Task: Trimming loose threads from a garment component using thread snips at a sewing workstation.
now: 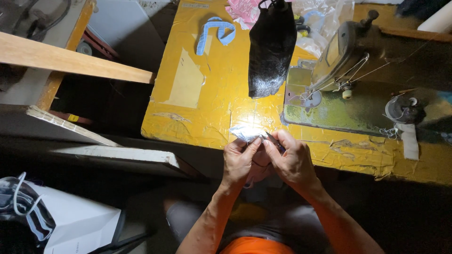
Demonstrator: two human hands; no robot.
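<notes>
two hands show in my head view, both bare, with one small pale piece of fabric [246, 132] between them. i count one sewing machine [351, 89], one black cloth piece [270, 49] and one blue strap [214, 33] on the yellow counter [197, 113]. my left hand [238, 162] comes up from below, wrist bent, fingers [252, 146] pressed together and pinching the fabric's near edge. my right hand [293, 160] sits just beside it, touching it, fingers curled and pinching a thin dark tool [273, 139] against the fabric; i cannot tell what the tool is. the fabric is whitish, crumpled and glaring in the light, held over the counter's front edge, left of the machine's base.
</notes>
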